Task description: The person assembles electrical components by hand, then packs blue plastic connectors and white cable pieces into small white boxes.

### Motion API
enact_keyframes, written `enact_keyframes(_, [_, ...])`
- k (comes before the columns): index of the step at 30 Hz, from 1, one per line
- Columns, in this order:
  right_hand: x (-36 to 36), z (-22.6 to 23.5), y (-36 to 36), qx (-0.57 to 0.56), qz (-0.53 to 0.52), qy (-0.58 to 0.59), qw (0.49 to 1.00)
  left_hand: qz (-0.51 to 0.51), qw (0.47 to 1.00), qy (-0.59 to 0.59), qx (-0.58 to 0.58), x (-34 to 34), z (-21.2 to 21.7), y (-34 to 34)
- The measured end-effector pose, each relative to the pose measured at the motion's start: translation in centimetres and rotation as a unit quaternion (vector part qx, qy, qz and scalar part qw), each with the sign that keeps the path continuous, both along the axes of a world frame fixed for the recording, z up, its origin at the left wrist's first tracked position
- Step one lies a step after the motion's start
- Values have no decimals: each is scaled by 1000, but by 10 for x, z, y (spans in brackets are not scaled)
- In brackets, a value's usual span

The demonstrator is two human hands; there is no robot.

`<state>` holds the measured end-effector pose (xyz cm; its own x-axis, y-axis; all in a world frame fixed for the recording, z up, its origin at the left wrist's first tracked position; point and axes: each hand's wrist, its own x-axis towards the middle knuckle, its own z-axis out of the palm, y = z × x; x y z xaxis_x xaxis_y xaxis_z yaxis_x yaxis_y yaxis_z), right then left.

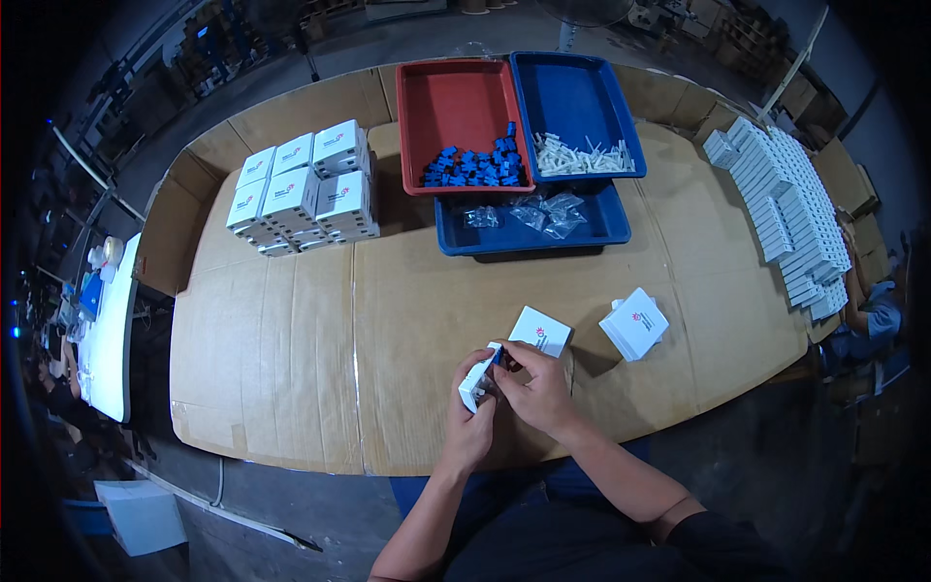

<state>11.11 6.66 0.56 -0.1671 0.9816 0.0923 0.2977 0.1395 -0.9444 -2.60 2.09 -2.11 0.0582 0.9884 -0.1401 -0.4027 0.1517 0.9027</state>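
Close to the table's front edge, my left hand (470, 430) grips a white square plastic housing (472, 386), tilted on its edge. My right hand (540, 396) pinches a small blue plastic piece (498, 356) against the housing's upper end. How far the blue piece sits inside it, I cannot tell. Just beyond my right hand lies a white square plate (540, 330) with a small red mark, partly covered by the fingers. Further right, another white square plate (635, 324) rests on a similar one.
A red tray (451, 92) holds blue pieces; a blue tray (572, 87) beside it holds white pins. Below them, a lower blue tray (533, 242) contains clear bags. White boxes (291, 192) are stacked left, rows of white housings (784, 209) right. Cardboard walls (310, 102) edge the table.
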Motion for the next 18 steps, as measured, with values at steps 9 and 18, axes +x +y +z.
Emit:
enact_keyframes(9, [-19, -4, 24, 28, -86, 45, 995, 243, 957, -149, -58, 18, 6, 11])
enact_keyframes(18, [3, 63, 202, -71, 45, 63, 994, 176, 969, -166, -52, 11, -2, 1])
